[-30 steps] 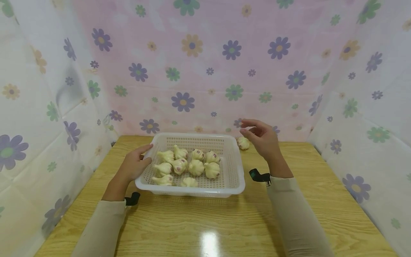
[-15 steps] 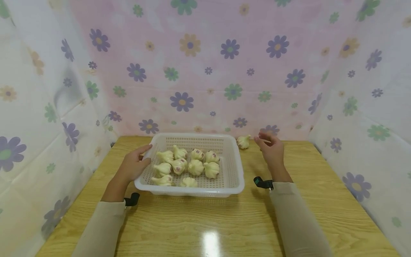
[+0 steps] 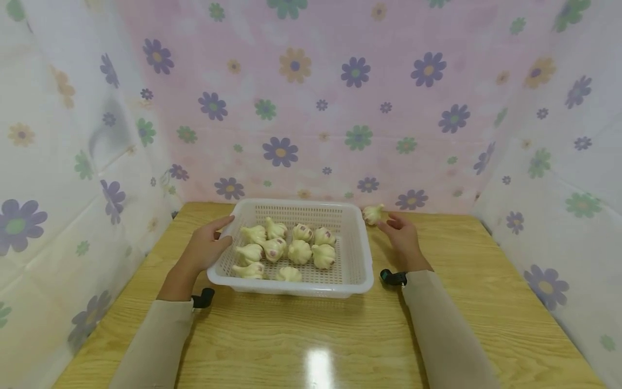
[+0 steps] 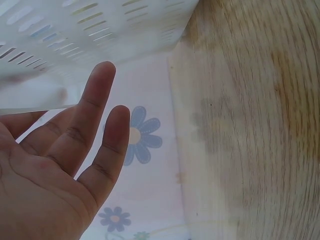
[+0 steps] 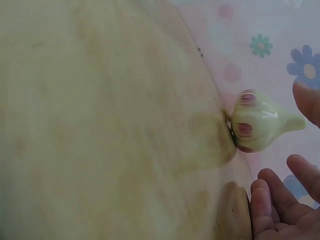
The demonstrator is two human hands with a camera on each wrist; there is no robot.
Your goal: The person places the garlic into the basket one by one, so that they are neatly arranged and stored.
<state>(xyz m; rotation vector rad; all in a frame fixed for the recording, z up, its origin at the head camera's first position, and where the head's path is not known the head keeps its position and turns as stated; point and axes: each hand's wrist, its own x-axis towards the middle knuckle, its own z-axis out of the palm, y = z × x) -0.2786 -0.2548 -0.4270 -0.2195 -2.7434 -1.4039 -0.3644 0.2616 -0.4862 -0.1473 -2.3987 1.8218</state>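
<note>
In the head view a white plastic basket (image 3: 360,259) stands on the table, holding several garlic bulbs (image 3: 299,252) with purple-marked sides. The left hand (image 3: 205,246) holds its left rim; the left wrist view shows some fingers (image 4: 117,127) extended outside the slotted wall, while the thumb's contact is hidden there. Behind the basket's right corner, a single garlic bulb (image 3: 372,214) rests on the table, its stem toward the right hand (image 3: 404,239). From the right wrist, that bulb (image 5: 260,121) appears between the spread thumb and fingers, with a gap around it.
A wooden table (image 3: 272,340) lies under everything. Flower-printed cloth (image 3: 320,129) rises behind the table and along both sides. Each wrist carries a small black camera mount, such as the right one (image 3: 392,277).
The right hand moved right, away from above the back right corner, then came down and back left to the lone garlic bulb. The left hand stays at the basket's rim.
</note>
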